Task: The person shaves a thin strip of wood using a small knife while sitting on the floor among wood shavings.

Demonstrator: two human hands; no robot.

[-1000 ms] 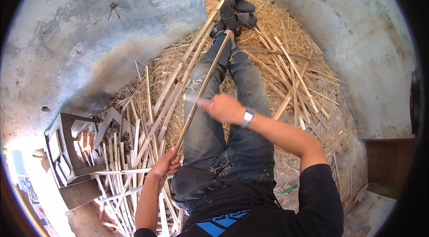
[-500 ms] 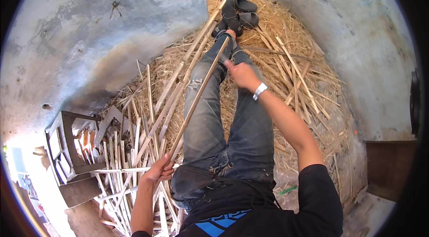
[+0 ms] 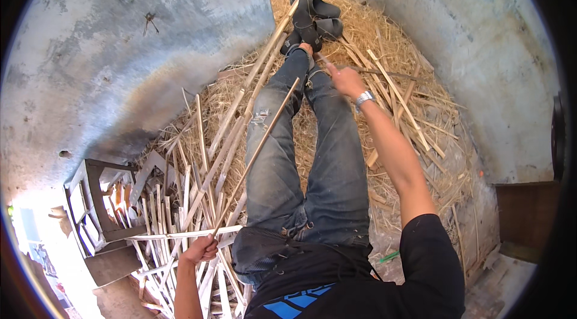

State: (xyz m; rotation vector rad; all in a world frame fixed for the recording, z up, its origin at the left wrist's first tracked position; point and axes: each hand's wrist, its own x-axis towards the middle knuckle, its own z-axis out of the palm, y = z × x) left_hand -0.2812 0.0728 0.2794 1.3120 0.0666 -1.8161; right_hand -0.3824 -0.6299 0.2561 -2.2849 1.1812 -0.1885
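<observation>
My left hand (image 3: 200,249) is closed around the lower end of a long thin wooden stick (image 3: 260,146). The stick slants up and to the right over my left thigh, and its far end rests or hovers near my knees. My right hand (image 3: 347,81) is reached out past my right knee, closed around a knife. Its narrow grey blade (image 3: 322,58) points toward my ankles and is partly blurred; the handle is mostly hidden in my fist. Blade and stick are apart.
Many split sticks (image 3: 174,217) are heaped at my left beside a dark wooden frame (image 3: 102,199). Straw-like shavings (image 3: 384,30) and loose strips (image 3: 399,102) cover the floor around my legs. Worn grey walls (image 3: 469,48) stand on both sides. A small green object (image 3: 389,256) lies by my right hip.
My right hand with the knife has swung forward and right, away from the stick. My left hand has drawn the stick back, down and to the left.
</observation>
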